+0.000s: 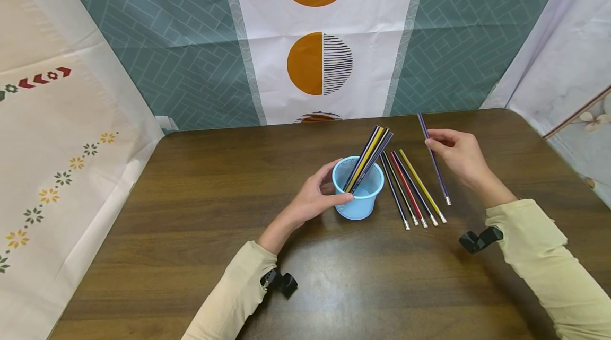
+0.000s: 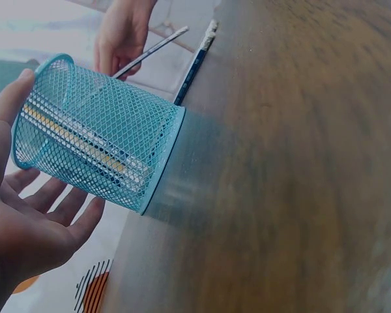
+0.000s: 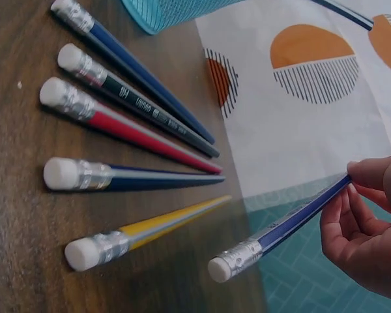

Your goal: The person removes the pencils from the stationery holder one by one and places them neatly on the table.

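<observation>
My left hand (image 1: 312,197) holds a light blue mesh pencil cup (image 1: 355,211) from its left side, thumb at the near rim and fingers around the far side. Inside the cup several pencils (image 1: 367,157), dark ones and a yellow one, lean to the right. My right hand (image 1: 462,155) pinches a blue-purple pencil (image 1: 437,171) between thumb and fingertips near its far end; its eraser end (image 3: 227,266) points toward me. Between cup and right hand lies a row of pencils, among them a red pencil (image 1: 408,189) and a yellow pencil (image 1: 423,186), white erasers toward me.
Everything stands on a dark brown wooden table (image 1: 200,212) with rounded far corners. Behind it hangs a teal and white cloth (image 1: 334,16) with orange circles. Patterned cloths hang at the left and right. Each wrist wears a small black camera (image 1: 479,239).
</observation>
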Motion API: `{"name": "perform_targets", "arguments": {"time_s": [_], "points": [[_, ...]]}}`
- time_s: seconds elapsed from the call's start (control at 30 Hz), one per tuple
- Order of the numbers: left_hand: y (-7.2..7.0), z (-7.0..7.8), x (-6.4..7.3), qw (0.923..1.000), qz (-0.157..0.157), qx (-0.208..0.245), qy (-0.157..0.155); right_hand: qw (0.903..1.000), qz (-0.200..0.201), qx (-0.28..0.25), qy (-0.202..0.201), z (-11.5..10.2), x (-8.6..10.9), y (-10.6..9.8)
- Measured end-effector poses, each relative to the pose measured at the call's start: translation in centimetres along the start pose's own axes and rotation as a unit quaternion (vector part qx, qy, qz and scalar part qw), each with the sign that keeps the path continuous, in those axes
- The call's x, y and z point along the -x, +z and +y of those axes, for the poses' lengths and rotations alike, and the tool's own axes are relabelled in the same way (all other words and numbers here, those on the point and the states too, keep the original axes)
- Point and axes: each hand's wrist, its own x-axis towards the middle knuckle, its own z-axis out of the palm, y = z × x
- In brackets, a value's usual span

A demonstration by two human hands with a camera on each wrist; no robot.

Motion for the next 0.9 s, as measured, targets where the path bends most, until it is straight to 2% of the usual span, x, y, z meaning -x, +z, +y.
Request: {"name": "perform_targets", "arguments": {"time_s": [0.53,0.9], "points": [[-0.1,0.0,-0.1,1.0,-0.003,0.004,-0.005,0.9975,-0.045,0.013,0.053,1.9,0.0,0.0],[0.0,0.2,0.0,0.9999,-0.001,0.001,-0.012,0.9949,-0.078,0.02,0.061,3.6,0.2,0.6]]}}
